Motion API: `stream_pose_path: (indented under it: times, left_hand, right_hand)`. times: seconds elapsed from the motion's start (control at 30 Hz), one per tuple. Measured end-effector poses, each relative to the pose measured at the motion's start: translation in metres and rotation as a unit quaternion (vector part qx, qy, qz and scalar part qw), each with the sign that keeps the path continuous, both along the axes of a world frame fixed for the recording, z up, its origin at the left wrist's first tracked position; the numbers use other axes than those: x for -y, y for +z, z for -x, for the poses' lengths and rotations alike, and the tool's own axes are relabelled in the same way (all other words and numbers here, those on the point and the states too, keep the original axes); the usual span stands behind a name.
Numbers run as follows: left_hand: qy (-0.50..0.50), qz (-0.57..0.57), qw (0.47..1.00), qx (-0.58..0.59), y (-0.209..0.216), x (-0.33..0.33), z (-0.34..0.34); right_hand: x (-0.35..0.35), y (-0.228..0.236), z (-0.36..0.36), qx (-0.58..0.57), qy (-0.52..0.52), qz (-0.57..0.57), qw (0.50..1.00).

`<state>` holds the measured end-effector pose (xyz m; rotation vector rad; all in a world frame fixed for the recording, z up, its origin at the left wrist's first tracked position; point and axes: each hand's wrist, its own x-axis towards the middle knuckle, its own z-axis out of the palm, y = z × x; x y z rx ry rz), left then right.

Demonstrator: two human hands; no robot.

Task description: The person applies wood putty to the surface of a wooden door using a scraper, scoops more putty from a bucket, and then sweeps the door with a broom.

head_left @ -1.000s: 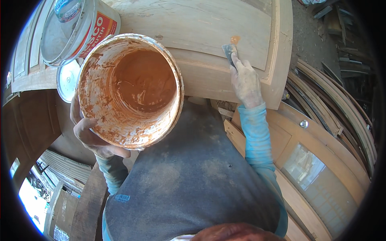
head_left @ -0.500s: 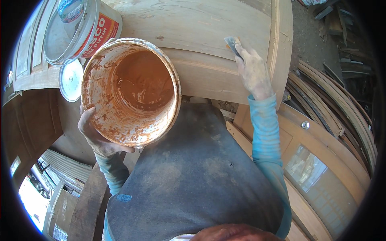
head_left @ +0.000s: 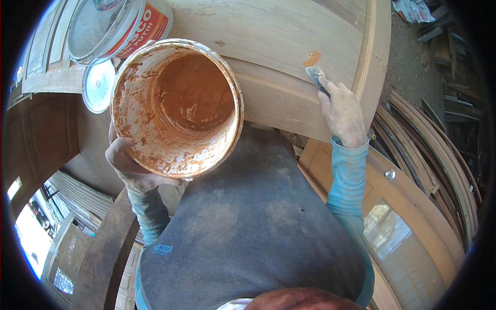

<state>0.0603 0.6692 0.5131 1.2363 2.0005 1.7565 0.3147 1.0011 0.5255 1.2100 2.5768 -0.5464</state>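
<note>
My left hand (head_left: 135,165) grips a white bucket (head_left: 178,168) by its lower left side, and the bucket tilts so its mouth faces me. Orange-brown paste (head_left: 194,93) lies in its bottom and is smeared over the inner wall. My right hand (head_left: 343,113) is closed round a small putty knife (head_left: 316,78), held over the pale wooden door panel (head_left: 279,36). Just beyond the blade tip, a dab of orange paste (head_left: 312,58) sits on the wood. The bucket's underside is hidden.
A second white bucket with a red label (head_left: 150,26) stands on the panel at the far left, a round white lid (head_left: 98,87) below it. To the right are stacked curved wooden strips (head_left: 413,144) and a door with a glass pane (head_left: 387,232). A dark timber beam (head_left: 106,253) runs at lower left.
My right hand has drawn the putty knife back toward me, uncovering a dab of orange paste on the panel. The bucket stays in my left hand; the whole view has shifted slightly.
</note>
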Motion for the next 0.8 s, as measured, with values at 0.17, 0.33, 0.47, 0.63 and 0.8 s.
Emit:
stream_pose_path:
  times: [0.17,0.33,0.47,0.63,0.8]
  left_hand:
    - [0.066,-0.012,0.998,-0.002,0.001,0.016,-0.004]
    - [0.087,-0.018,0.995,-0.035,0.008,0.047,0.005]
    - [0.128,-0.019,0.991,-0.016,-0.001,0.055,0.001]
    - [0.093,0.016,0.995,-0.038,0.005,0.060,0.009]
    - [0.067,0.004,0.997,-0.044,0.005,0.061,0.018]
  right_hand:
    - [0.003,-0.014,0.026,-0.211,-0.047,0.124,0.968]
    - [0.048,-0.038,0.090,-0.280,-0.009,0.160,0.946]
    - [0.069,-0.053,0.123,-0.271,0.042,0.135,0.952]
    - [0.081,-0.065,0.156,-0.226,0.067,0.068,0.969]
    - [0.090,-0.071,0.167,-0.133,0.086,0.016,0.987]
